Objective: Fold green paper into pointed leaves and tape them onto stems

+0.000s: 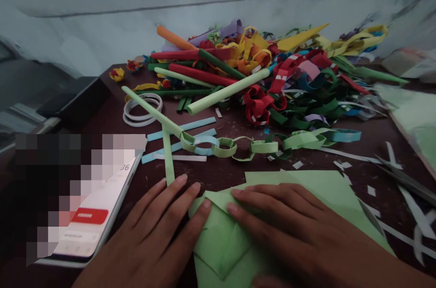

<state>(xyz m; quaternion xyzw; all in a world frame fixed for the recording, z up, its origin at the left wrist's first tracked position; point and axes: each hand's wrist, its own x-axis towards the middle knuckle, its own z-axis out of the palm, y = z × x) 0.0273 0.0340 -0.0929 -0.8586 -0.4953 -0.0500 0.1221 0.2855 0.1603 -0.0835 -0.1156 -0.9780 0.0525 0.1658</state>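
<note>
A light green sheet of paper (pixel 221 254), folded into pointed flaps at its top, lies in front of me. My left hand (pixel 153 233) rests flat at its left side, fingers stretched out, thumb touching the folded edge. Across the upper right of the fold lies my right hand (pixel 299 229), its fingers extended and pressing on the paper. Another green sheet (pixel 340 199) lies partly under the right hand. A thin green paper strip (pixel 168 156) ends at the left fingertips.
A phone (pixel 91 220) lies left of my left hand. Beyond the hands stretches a paper chain (pixel 264 147), near blue strips (pixel 184 145) and white rings (pixel 131 117). Rolled paper tubes (pixel 228 91) and colourful chains pile up by the wall. Scissors (pixel 408 179) and white scraps lie right.
</note>
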